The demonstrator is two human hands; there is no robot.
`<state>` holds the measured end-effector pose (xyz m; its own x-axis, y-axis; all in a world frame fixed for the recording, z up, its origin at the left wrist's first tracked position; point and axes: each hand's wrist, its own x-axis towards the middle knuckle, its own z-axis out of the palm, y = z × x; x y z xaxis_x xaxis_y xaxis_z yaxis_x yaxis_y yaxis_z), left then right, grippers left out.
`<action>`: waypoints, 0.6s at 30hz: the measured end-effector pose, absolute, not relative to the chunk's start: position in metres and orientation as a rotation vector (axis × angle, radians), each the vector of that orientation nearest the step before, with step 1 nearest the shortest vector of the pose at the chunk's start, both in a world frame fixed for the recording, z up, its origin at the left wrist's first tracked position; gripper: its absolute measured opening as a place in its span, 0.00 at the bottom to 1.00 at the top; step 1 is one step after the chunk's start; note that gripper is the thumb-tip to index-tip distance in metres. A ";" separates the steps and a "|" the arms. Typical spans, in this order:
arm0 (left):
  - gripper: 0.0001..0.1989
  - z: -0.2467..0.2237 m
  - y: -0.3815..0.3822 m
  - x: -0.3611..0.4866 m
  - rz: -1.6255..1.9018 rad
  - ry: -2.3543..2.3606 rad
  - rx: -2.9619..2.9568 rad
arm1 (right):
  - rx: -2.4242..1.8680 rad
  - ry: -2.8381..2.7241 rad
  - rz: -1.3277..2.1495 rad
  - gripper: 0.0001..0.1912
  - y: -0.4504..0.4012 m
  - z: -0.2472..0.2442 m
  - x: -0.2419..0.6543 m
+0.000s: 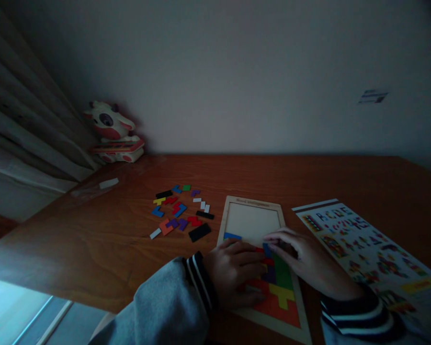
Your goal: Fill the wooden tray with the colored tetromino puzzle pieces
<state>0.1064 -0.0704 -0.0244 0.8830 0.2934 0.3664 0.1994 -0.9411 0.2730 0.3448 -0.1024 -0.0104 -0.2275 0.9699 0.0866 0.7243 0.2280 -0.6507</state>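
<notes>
A pale wooden puzzle tray (253, 203) lies on the table, its lower part filled with coloured pieces and its upper part bare. My left hand (235, 270) rests palm down over the left side of the pieces, fingers spread and pointing right. At the tray's right side, my right hand (298, 251) has thumb and index finger pinched at a small blue piece (267, 250). Near it are a green piece (283, 273) and a yellow piece (283, 294). Another blue piece (232, 236) sits at the tray's left edge, just above my left hand.
Loose coloured pieces, among them a black rectangle (199, 232), lie scattered left of the tray on the brown table (129, 254). A printed pattern sheet (366, 249) lies to the right. A cow figure (115, 132) stands at the back left beside a curtain (25, 115).
</notes>
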 end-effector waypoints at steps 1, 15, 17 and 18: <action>0.24 -0.025 -0.070 0.107 0.603 0.375 2.830 | -1.550 -2.033 0.688 0.09 -0.102 -0.011 0.346; 0.24 -0.020 -0.071 0.106 0.582 0.377 2.862 | -1.583 -2.039 0.657 0.07 -0.103 -0.012 0.346; 0.23 -0.020 -0.071 0.106 0.587 0.382 2.857 | -1.591 -2.054 0.635 0.05 -0.103 -0.011 0.346; 0.23 -0.021 -0.071 0.106 0.593 0.378 2.854 | -1.598 -2.059 0.619 0.05 -0.103 -0.011 0.345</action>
